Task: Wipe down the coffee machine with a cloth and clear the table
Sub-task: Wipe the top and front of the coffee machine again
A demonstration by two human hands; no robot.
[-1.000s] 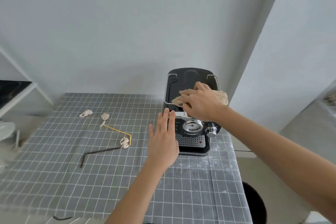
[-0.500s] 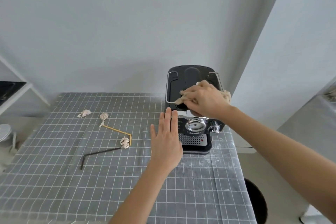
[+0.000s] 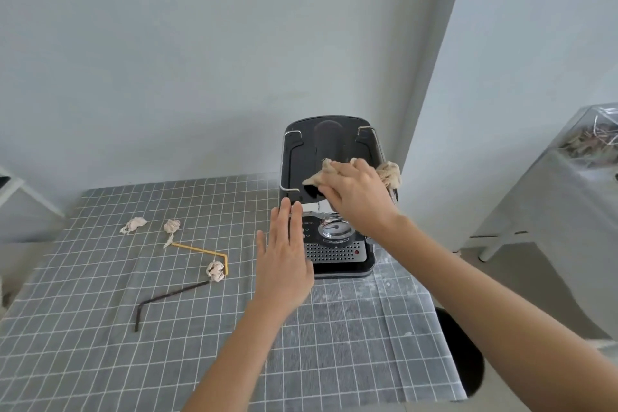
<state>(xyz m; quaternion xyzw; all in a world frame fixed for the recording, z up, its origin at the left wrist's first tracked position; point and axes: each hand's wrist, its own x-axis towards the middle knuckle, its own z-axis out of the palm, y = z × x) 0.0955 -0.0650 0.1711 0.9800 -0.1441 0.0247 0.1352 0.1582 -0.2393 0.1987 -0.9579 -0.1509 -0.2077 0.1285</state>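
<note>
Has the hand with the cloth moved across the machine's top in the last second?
Cannot tell. The right hand presses the cloth on the coffee machine top throughout; any shift looks like camera movement.

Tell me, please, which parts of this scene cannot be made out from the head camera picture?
- Coffee machine front left: hidden behind the left hand.
- Cloth middle: covered by the right hand.
- Panel markings beside the gauge: too small.
- Black round object beside the table: partly hidden by the tablecloth's edge.
</note>
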